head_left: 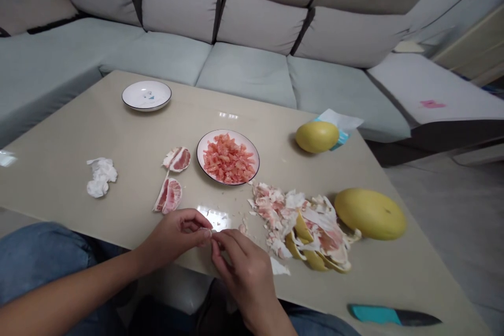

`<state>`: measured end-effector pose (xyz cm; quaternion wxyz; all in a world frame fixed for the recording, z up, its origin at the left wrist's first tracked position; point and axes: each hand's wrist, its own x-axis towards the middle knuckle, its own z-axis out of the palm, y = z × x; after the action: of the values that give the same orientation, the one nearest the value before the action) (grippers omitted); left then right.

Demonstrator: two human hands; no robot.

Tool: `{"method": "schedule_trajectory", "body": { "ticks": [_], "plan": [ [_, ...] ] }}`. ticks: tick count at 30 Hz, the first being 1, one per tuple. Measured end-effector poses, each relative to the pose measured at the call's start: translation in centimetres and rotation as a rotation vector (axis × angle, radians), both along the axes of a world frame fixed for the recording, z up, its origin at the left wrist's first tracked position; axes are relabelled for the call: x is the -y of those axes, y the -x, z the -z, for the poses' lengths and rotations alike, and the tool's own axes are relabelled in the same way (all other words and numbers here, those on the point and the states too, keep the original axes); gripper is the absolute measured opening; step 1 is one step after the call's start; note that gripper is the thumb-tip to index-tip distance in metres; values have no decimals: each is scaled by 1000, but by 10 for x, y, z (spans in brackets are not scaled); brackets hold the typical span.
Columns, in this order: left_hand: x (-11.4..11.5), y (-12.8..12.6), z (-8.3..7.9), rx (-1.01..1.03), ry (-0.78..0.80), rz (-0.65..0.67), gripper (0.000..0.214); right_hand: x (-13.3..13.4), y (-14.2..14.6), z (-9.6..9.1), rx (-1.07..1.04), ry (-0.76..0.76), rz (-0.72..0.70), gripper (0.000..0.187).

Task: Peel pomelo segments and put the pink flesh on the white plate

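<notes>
My left hand [181,237] and my right hand [240,257] meet over the table's near edge. Their fingertips are pinched together around a tiny pale bit, too small to name. Just beyond my left hand lie pink pomelo segments [172,195], with another pomelo piece [181,160] behind them. A round white plate [255,170] with a dark rim, further off, carries a heap of peeled pink pomelo flesh [227,160]. To the right of my right hand spreads a pile of pomelo peel and membranes [311,226].
Two whole yellow pomelos, one nearer [370,213] and one farther [317,137], sit on the right beside a tissue pack [343,125]. A knife [394,315] with a teal handle lies near right. Crumpled tissue [101,176] and a second plate [146,95] are on the left. A sofa [248,65] stands behind.
</notes>
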<state>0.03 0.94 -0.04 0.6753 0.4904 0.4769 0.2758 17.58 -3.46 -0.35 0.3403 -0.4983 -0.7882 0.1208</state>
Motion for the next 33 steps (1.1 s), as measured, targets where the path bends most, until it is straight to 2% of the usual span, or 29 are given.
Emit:
{"method": "schedule_trajectory", "body": {
  "ticks": [3,5,10,18,22,26,29,33],
  "plan": [
    [1,-1,0,14,19,4,18,1,1,2,-6,3,26,16],
    [1,-1,0,61,96,21,21,2,1,2,-59,45,40,15],
    [0,0,-5,176,255,75,21,-1,-2,-7,-264,273,75,15],
    [-3,2,-5,262,299,145,24,-4,-3,-15,-390,410,107,15],
    [-4,1,-6,308,313,121,25,-6,-4,-17,-482,555,88,14],
    [-4,2,-6,262,334,72,24,-6,-7,-18,-571,685,45,19],
    [-5,3,-4,254,335,-3,24,-7,-6,-17,-576,684,59,19],
    [-4,1,-2,257,295,-50,23,-7,-2,-15,-554,591,112,12]
  ]
}}
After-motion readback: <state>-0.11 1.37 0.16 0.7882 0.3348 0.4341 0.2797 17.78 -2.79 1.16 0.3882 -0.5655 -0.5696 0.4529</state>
